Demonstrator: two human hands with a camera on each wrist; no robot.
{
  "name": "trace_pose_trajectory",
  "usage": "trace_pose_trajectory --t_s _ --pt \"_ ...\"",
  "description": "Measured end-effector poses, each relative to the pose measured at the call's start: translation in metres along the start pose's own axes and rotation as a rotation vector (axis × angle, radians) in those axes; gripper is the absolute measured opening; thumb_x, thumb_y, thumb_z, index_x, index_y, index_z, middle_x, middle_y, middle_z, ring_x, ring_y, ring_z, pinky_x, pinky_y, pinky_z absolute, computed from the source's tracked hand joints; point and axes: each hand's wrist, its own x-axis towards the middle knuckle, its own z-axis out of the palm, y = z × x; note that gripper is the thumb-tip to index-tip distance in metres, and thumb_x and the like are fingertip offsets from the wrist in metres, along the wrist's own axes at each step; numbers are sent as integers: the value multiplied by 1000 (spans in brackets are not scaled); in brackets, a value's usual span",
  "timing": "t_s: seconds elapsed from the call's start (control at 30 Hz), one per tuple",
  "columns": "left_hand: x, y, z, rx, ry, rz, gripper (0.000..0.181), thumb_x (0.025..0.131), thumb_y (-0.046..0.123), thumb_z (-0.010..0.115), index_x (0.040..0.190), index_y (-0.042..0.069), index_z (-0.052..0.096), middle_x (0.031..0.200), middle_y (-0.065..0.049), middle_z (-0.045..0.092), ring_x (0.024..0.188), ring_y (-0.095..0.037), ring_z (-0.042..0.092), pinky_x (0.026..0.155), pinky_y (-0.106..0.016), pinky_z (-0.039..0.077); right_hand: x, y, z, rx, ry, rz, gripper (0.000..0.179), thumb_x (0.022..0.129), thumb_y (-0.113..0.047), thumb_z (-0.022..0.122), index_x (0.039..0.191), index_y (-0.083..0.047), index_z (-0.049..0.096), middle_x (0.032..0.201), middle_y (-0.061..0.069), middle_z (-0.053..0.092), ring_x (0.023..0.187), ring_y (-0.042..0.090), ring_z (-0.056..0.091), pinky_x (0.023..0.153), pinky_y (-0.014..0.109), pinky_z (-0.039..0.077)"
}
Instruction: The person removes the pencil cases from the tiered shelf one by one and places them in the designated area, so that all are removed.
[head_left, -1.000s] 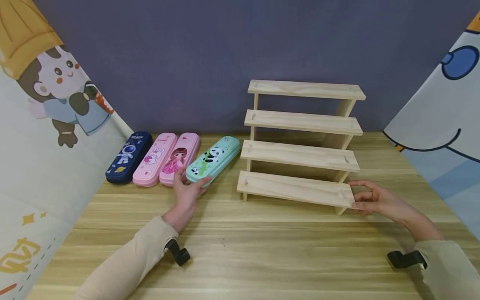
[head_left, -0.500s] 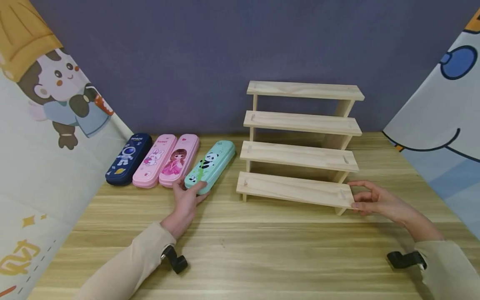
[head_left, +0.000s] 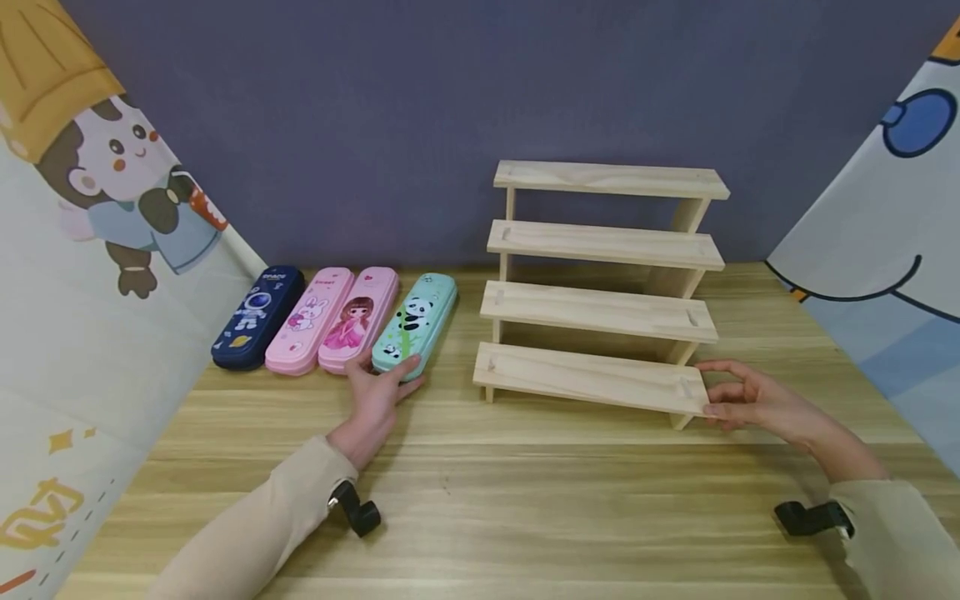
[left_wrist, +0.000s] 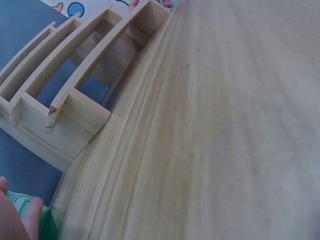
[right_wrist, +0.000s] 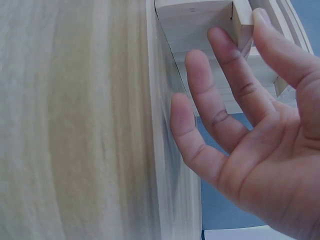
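Observation:
My left hand (head_left: 371,406) grips the near end of a mint-green pencil case (head_left: 415,325) with a panda print, thumb on its right. The case lies slightly slanted, just right of a pink pencil case with a doll print (head_left: 358,321); a corner of it shows in the left wrist view. At the right end of a four-step wooden display shelf (head_left: 592,377), my right hand (head_left: 765,408) pinches the lowest board. The right wrist view has the thumb on one face of the board (right_wrist: 242,22) and the index finger at the other, remaining fingers spread loosely.
Further left lie a pink pencil case with a rabbit (head_left: 309,321) and a navy one with an astronaut (head_left: 257,317). Behind the wood-grain table (head_left: 525,508) hangs a dark blue cloth (head_left: 375,125). Printed white cloths (head_left: 67,333) flank both sides.
The mint-green pencil case has shifted left toward the doll-print case and turned straighter, my left hand still on its near end. My right hand stays at the shelf board.

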Motion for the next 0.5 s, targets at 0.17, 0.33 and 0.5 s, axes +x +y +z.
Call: trace_pose_trajectory --t_s 0.17,0.33,0.5 --pt "3 -3 3 -54 7 -5 77 82 -25 62 138 3 18 129 -14 36 98 -26 60 87 -43 60 -1 -1 0 14 -7 -4 57 100 0 56 135 -41 38 108 -10 70 94 17 71 72 35 62" --pt "4 -4 4 -70 13 -4 78 84 -24 59 141 4 15 133 -15 35 101 -26 58 89 -42 59 0 -2 0 21 -12 -12 57 100 1 56 134 -41 39 108 -9 70 93 18 71 72 35 62" --pt "6 0 5 -46 32 -30 78 83 -24 60 142 3 16 131 -14 35 98 -24 58 87 -39 60 0 -2 2 12 2 -12 58 99 1 56 135 -42 39 106 -8 70 92 18 70 71 36 62"
